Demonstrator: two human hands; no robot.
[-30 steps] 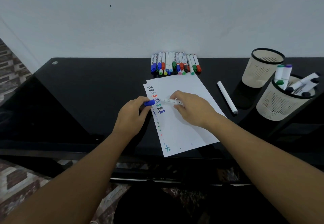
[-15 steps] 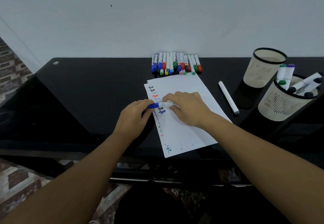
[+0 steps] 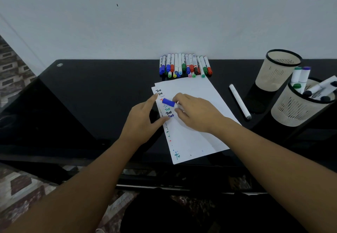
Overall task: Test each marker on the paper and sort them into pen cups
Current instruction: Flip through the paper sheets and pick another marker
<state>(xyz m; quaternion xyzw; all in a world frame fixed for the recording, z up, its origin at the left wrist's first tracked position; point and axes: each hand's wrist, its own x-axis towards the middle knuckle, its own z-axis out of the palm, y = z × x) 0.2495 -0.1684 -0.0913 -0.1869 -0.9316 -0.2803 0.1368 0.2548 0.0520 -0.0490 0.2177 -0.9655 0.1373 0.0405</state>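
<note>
My right hand (image 3: 196, 113) grips a white marker with a blue cap (image 3: 168, 102) over the white paper (image 3: 193, 136), which carries several coloured test words down its left side. The cap is on the marker and points left. My left hand (image 3: 142, 121) hovers just left of the cap with fingers spread, holding nothing. A row of several capped markers (image 3: 185, 65) lies against the wall behind the paper. Two mesh pen cups stand at the right: the far cup (image 3: 277, 74) looks empty, the near cup (image 3: 299, 108) holds several markers.
A lone white marker (image 3: 239, 101) lies on the black table (image 3: 82, 95) between the paper and the cups. The table's front edge runs just below the paper. A white wall closes off the back.
My left hand pushed the blue cap onto the marker, then let go and spread its fingers. My right hand keeps hold of the marker and has tilted it slightly.
</note>
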